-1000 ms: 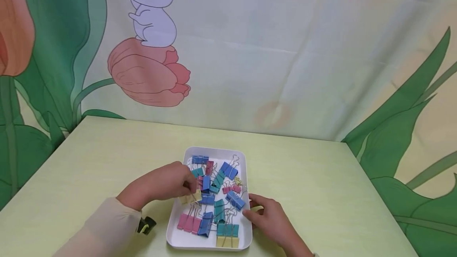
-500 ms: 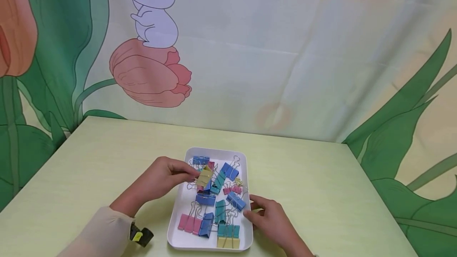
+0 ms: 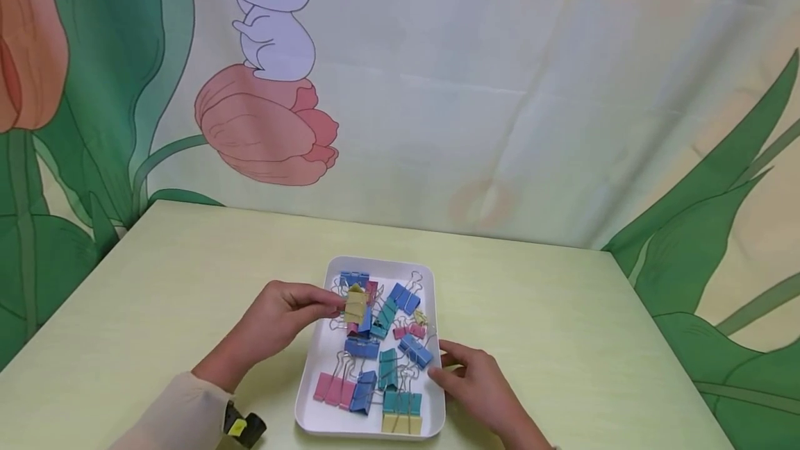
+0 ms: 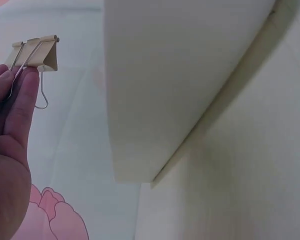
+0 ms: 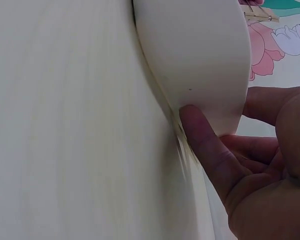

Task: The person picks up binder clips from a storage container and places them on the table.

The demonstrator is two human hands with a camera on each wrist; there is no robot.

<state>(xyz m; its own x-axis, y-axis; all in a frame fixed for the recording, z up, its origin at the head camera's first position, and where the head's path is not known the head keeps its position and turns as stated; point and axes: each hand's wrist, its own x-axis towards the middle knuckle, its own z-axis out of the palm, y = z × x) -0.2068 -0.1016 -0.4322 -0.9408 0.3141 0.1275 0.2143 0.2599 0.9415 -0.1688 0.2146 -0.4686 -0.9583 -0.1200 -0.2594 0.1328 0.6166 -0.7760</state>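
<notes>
left hand pinching one yellow binder clip, held over left part of one white tray; right hand clamped on tray's right edge. in tray: at least six blue clips, three teal clips, two yellow clips; pink clips overlap, can't count.

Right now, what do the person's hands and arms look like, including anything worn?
The left hand is bare, below a pale beige sleeve; by the cuff sits a black device with a yellow-green patch. The right hand is also gloveless; its sleeve, if any, is mostly out of view.
</notes>
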